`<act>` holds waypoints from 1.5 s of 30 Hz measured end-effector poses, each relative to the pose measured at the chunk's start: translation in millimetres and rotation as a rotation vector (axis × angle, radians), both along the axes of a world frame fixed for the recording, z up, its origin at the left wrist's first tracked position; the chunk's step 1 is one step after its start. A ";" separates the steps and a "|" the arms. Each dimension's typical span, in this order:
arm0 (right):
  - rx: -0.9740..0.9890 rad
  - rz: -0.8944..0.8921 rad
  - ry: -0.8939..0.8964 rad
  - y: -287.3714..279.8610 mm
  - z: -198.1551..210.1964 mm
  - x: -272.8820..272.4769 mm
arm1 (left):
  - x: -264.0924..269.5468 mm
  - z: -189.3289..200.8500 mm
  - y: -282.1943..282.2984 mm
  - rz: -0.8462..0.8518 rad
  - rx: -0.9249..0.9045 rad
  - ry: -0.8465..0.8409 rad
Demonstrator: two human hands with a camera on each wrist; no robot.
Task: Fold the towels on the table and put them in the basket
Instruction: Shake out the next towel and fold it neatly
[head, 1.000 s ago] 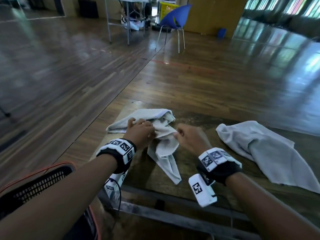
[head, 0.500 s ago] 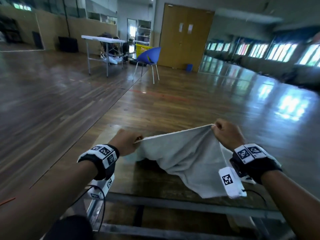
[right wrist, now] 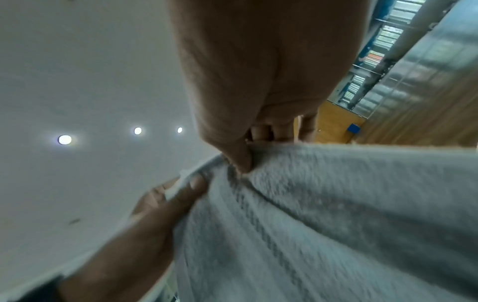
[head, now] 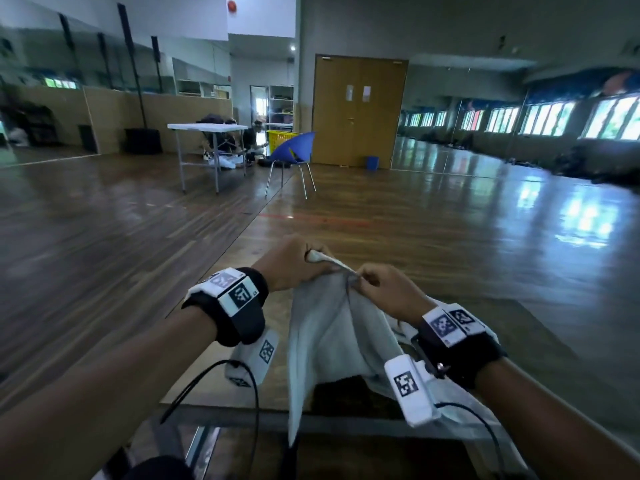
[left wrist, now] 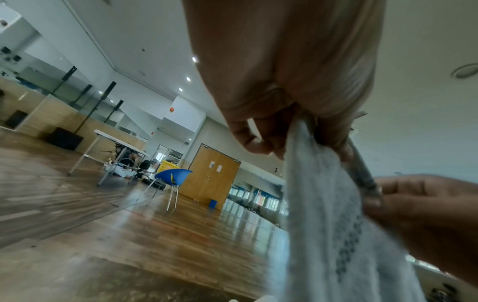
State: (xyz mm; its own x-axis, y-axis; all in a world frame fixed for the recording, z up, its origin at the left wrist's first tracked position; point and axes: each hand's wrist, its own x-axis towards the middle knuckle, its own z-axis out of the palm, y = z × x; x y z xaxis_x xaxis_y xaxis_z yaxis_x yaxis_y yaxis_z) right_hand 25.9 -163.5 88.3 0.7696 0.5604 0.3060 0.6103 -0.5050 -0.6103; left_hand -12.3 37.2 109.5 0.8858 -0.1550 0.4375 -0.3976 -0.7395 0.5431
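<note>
Seen from the person's head, both hands are raised above the near edge of the counter [head: 349, 407], holding one pale grey towel [head: 332, 337] up by its top hem; the left hand [head: 294, 261], at about eleven o'clock from the cloth, is curled tightly round one end of the hem; the right hand [head: 384, 289], at about one o'clock, pinches the hem between thumb and fingertips, just beside the left.

Half a second ago the hands stood well apart with the towel stretched wide between them; a second ago they were picking at it where it lay crumpled on the counter. Now the two held corners have been brought almost together, so the cloth hangs doubled in a long drape toward six o'clock, its lower end dropping past the counter's near edge; this reads as the first fold being made in the air, with flattening and further folds probably yet to come.

The basket, seen earlier at the lower left, is out of view; the second towel, earlier at three o'clock on the counter, is hidden behind the right wrist or cut off, and I cannot tell which. Both wrist views are blurred; they show little beyond fingers closed on ribbed cloth, so whether the corners line up cannot be told. The towel's lower corners are lost in shadow.
</note>
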 end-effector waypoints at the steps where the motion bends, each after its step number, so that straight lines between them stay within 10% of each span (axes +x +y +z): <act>1: 0.063 -0.025 0.007 -1.7 3.6 0.7 | -1.2 -0.4 3.2 0.022 -0.014 0.015; 5: 0.156 -0.052 -0.001 -9.7 13.5 4.6 | -12.3 -25.8 9.4 0.042 -0.026 0.145; 14: -0.018 -0.002 -0.063 -18.1 26.4 -4.7 | -28.5 -54.0 -31.2 -0.053 -0.742 0.207; 19: 0.198 -0.145 -0.004 -24.6 33.0 -3.1 | -25.0 -61.9 -22.8 -0.024 -0.441 0.233; 28: -0.037 0.023 -0.052 -23.1 36.6 -17.1 | -28.3 -48.8 -27.5 -0.051 -0.288 0.043; 36: 0.082 -0.132 -0.181 -46.1 79.1 -3.4 | -41.8 -66.7 20.1 -0.020 0.083 0.257; 45: 0.181 -0.194 -0.247 -74.9 140.0 1.8 | -62.2 19.4 87.1 0.104 -0.205 -0.070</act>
